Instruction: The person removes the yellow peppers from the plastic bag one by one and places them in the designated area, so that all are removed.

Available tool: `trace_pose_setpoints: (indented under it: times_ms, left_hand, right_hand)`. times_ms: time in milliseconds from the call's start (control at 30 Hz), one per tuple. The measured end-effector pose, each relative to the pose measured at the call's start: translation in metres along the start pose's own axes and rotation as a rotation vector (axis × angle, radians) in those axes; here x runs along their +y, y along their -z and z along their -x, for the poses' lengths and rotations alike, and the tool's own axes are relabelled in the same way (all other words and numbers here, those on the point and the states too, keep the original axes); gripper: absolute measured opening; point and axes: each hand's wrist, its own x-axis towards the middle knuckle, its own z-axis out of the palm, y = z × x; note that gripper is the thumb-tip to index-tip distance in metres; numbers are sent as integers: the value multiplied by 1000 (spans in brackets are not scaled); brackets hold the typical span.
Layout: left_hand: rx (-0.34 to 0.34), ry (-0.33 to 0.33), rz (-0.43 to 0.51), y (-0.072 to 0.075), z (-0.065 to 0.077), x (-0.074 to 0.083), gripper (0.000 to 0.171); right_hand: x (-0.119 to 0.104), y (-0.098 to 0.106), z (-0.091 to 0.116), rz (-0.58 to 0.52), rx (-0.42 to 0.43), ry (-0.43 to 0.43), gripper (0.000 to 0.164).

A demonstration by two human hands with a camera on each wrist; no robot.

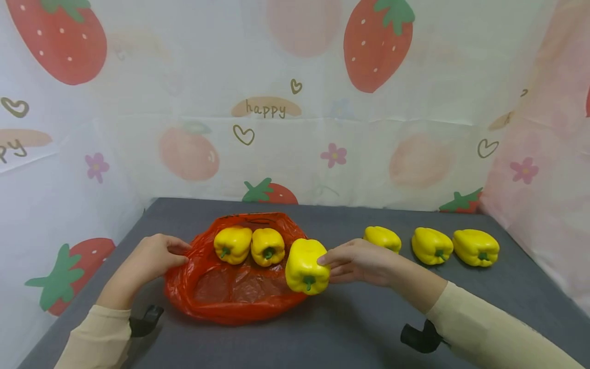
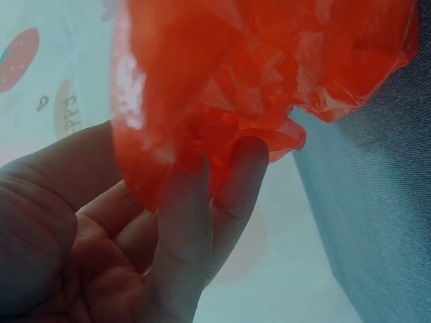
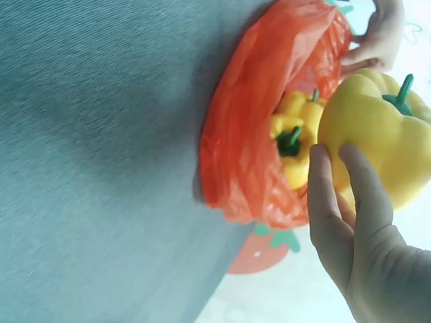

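Note:
A red plastic bag (image 1: 230,312) lies on the table with its mouth spread wide. Two yellow bell peppers sit side by side in it, a left one (image 1: 232,245) and a right one (image 1: 268,247). My left hand (image 1: 154,259) pinches the bag's left rim; in the left wrist view the thin red film (image 2: 222,60) runs between thumb and fingers. Above the bag's right edge, my right hand (image 1: 361,261) holds another yellow bell pepper (image 1: 306,266), its green stem toward me. The right wrist view shows fingers (image 3: 367,192) against this pepper's side.
Three more yellow bell peppers lie at the right on the grey table (image 1: 322,333): a near one (image 1: 382,239), a middle one (image 1: 431,246) and a far right one (image 1: 476,247). A strawberry-printed cloth (image 1: 295,154) hangs behind and at both sides.

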Motion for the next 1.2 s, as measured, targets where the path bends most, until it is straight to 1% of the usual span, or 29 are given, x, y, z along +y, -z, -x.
trace_pose_setpoints:
  times_ms: [267, 433, 600, 767, 933, 1067, 1167, 1200]
  left_hand:
    - [-5, 2, 7, -1, 1, 0, 34]
    - [-10, 7, 4, -1, 1, 0, 35]
    - [-13, 12, 6, -1, 0, 0, 35]
    - [-15, 21, 11, -1, 1, 1, 34]
    - [-9, 13, 3, 0, 1, 1, 34]
    - [-7, 13, 2, 0, 1, 1, 34]
    - [-11, 18, 7, 0, 2, 1, 35]
    - [-13, 21, 8, 0, 2, 1, 35]
  right_hand:
    - [10, 20, 15, 22, -21, 9, 49]
    - [17, 35, 24, 12, -57, 18, 43]
    - [26, 53, 34, 12, -64, 13, 38]
    - [34, 67, 40, 26, -58, -4, 37]
    - [45, 76, 43, 46, -46, -36, 33]
    - [56, 84, 45, 52, -32, -73, 26]
    - [64, 91, 47, 52, -25, -90, 27]
    - [67, 93, 47, 49, -23, -93, 31]
